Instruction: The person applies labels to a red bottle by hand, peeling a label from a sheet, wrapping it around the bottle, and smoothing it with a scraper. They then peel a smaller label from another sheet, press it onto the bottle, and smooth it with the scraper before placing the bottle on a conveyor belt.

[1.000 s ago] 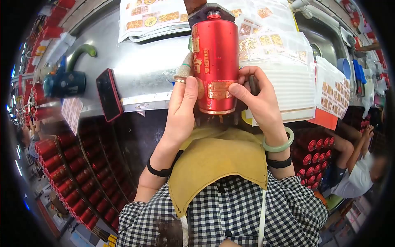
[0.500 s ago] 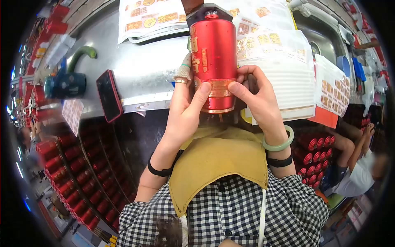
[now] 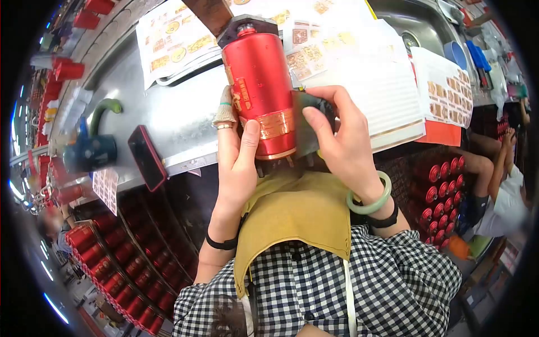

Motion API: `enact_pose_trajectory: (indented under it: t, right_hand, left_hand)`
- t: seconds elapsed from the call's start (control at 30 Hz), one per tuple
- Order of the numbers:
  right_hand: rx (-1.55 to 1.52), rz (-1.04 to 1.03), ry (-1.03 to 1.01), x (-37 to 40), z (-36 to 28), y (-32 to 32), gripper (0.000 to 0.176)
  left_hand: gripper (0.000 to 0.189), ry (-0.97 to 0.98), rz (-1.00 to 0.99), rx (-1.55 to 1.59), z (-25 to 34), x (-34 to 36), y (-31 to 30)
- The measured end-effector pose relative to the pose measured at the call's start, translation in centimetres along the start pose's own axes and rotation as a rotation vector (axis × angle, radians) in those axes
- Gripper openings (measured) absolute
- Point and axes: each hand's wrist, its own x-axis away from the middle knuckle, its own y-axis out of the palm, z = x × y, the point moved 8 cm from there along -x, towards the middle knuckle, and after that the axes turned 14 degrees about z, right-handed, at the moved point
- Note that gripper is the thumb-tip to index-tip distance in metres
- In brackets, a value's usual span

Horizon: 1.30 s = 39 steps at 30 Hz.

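Observation:
My left hand [image 3: 238, 154] is wrapped round the left side of a shiny red bottle [image 3: 258, 84], its thumb on the lower front. Gold stickers run down the bottle's left face, and a gold band label [image 3: 272, 124] circles its lower part. The bottle's neck end meets a dark angular plate [image 3: 247, 28] on a brown wooden bar. In my right hand [image 3: 342, 126] is a dark green flat piece [image 3: 307, 121], pinched between thumb and fingers. It stands against the bottle's right side; its exact kind I cannot tell.
Sheets of gold stickers [image 3: 182, 42] lie on the metal table, with a white stack [image 3: 365, 95] to the right. At left are a phone [image 3: 147, 157] and a dark teal mug [image 3: 90, 154]. Red bottles fill racks [image 3: 118, 258] below. A person [image 3: 502, 185] sits at far right.
My right hand has come away from the bottle's label and now holds the dark green piece beside it. The bottle appears further left and tilted as the view has turned.

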Motion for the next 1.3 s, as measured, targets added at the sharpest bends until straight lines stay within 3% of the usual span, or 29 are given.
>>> enact_pose_trajectory:
  t: [0.13, 0.23, 0.3, 0.33, 0.4, 0.47, 0.53, 0.6, 0.7, 0.77, 1.0, 1.13, 1.23, 1.3]
  right_hand:
    - [0.096, 0.009, 0.002, -0.4, 2.2, -0.7, 0.022]
    - [-0.077, 0.048, 0.083, -0.6, 1.1, -0.8, 0.025]
    - [-0.205, 0.057, 0.054, -0.6, 0.1, -0.8, 0.026]
    - [-0.206, 0.058, 0.052, -0.6, 0.1, -0.8, 0.026]
    - [-0.262, 0.056, 0.110, -0.7, 0.8, -0.9, 0.026]
    - [-0.233, 0.066, 0.127, -1.0, 1.2, -1.0, 0.027]
    - [-0.225, 0.061, 0.159, -1.3, 1.3, -1.2, 0.028]
    - [-0.228, 0.031, 0.103, -1.3, 1.3, -1.3, 0.030]
    - [-0.129, 0.025, 0.031, -1.3, 0.6, -2.0, 0.033]
    - [-0.059, 0.009, -0.145, -1.5, -0.9, -2.0, 0.036]
    - [-0.168, 0.054, -0.263, -2.5, -4.4, -1.6, 0.045]
    - [-0.161, 0.067, -0.281, -2.2, -4.8, -1.5, 0.043]
    - [-0.109, 0.033, -0.288, -1.9, -4.6, -1.5, 0.034]
    - [-0.111, 0.056, -0.279, -1.9, -4.3, -1.7, 0.033]
  left_hand:
    - [0.064, 0.003, -0.081, 0.099, -0.9, -0.4, 0.2]
    - [0.065, 0.058, 0.087, -0.012, -1.3, 0.2, -0.7]
    - [0.070, 0.554, 0.092, -0.124, 0.6, 0.9, -1.7]
    - [0.070, 0.556, 0.092, -0.124, 0.8, 1.0, -2.4]
    - [0.069, 1.013, -0.008, -0.942, 1.8, 3.2, -0.5]
    - [0.062, 0.934, 0.001, -0.959, 1.4, 2.9, -0.9]
    - [0.063, 1.065, -0.101, -1.073, 1.7, 3.3, 0.0]
    - [0.067, 1.073, -0.070, -1.052, 1.9, 3.0, -0.2]
    - [0.069, 1.073, 0.141, -0.930, 1.7, 2.5, -1.7]
    - [0.070, 1.062, 0.176, -0.891, 1.2, 2.6, -1.9]
    - [0.071, 1.060, 0.240, -0.813, 1.1, 3.2, -2.5]
    - [0.070, 1.102, 0.223, -0.728, 0.5, 3.9, -3.0]
    - [0.072, 0.975, 0.317, -0.709, 0.9, 3.7, -3.4]
    - [0.073, 0.965, 0.272, -0.691, 0.7, 2.9, -3.0]
